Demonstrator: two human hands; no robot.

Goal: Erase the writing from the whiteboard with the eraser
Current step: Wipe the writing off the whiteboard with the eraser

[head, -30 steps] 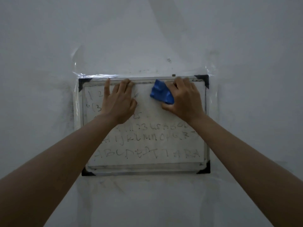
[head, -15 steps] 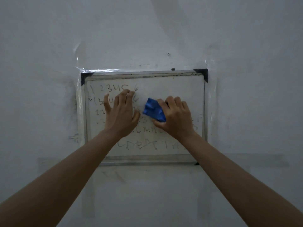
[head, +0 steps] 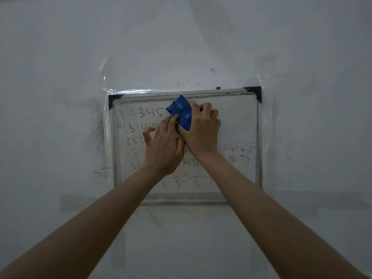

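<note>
Whiteboard point(head: 237, 125) writing is the target, and the work starts at the right hand's fingers point(head: 207, 109), which curl over the far side of the blue eraser point(head: 181, 111) and pinch it against the thumb side, so the right hand point(head: 201, 131) is closed on it and pressing it flat to the board just under the top frame rail, right of the numerals "12345" point(head: 141, 113). That grip probably keeps the eraser's face against the surface for a firm sweep. The left hand point(head: 163, 150) sits just below and left, its fingers point(head: 171, 122) loosely bent, holding nothing; one fingertip touches the eraser's lower edge, and the hand seems to lean on the board, likely to steady a panel that is only taped up. The upper right area looks wiped clean, while rows of digits on the left and faint letters lower down remain, so I judge the job less than half done. Both hands and forearms cover the middle rows, hiding what is left there. Clear tape point(head: 128, 91) and black corner caps point(head: 254, 92) fix the board to a grey, smudged wall point(head: 60, 97); the raised frame could catch the eraser near the edges.
</note>
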